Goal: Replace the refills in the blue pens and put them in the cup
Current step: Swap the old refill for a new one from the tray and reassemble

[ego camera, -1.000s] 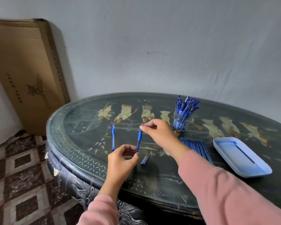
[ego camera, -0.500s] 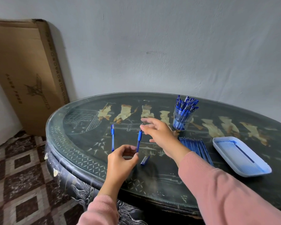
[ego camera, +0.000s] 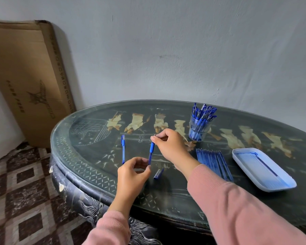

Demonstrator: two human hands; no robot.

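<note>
Blue pen [ego camera: 150, 152] stands nearly upright between the hands: the left hand [ego camera: 131, 175] pinches its lower end and the right hand [ego camera: 170, 147] pinches its top. It is probably light, stiff and slick, so the darker grip section just below the right fingertips looks like the safest hold.

Glossy glass-topped table [ego camera: 88, 167], clear plastic cup [ego camera: 198, 129], matt cardboard box [ego camera: 25, 71].
</note>
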